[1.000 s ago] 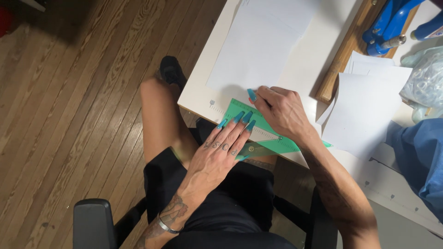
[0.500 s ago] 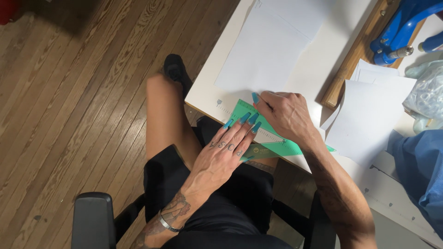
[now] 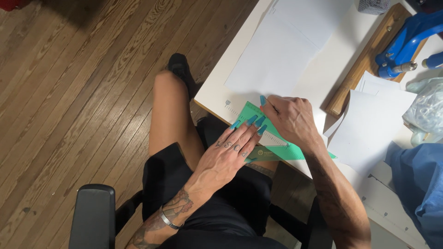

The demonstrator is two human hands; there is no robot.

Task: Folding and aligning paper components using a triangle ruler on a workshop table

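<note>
Under both hands, green triangular ruler (image 3: 277,150) with white scale

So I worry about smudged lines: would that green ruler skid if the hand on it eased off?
Probably yes. The green ruler looks thin, flat and smooth, lying on smooth white paper, so it likely slides easily. The left hand presses it flat. It seems light and stiff, and partly overhangs the table edge.

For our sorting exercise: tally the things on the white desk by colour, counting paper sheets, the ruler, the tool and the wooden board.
White paper sheets: 3
Green ruler: 1
Blue tool: 1
Brown wooden board: 1
Total: 6
</note>
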